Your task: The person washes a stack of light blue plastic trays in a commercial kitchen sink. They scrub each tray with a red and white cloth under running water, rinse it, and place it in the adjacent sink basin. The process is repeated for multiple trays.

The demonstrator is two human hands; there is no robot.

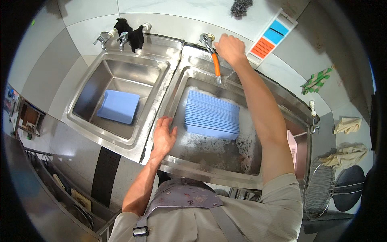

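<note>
My left hand (164,136) rests on the steel rim between two sinks, its fingers a little apart and nothing visible in them. My right hand (231,48) reaches to the back wall, just right of a tap (206,40) with an orange hose (216,65). Its fingers curl away from me, so I cannot see whether they hold anything. A stack of blue plastic trays (212,113) sits in soapy water in the middle sink (211,177), below my right forearm. One blue plastic tray (119,106) lies in the left sink (133,65).
Black cloths (136,39) hang by two taps at the left sink. A blue, white and orange holder (269,37) stands against the wall beside my right hand. At the right are a pink plastic container (292,145), another tap (315,125) and a wire basket (319,187).
</note>
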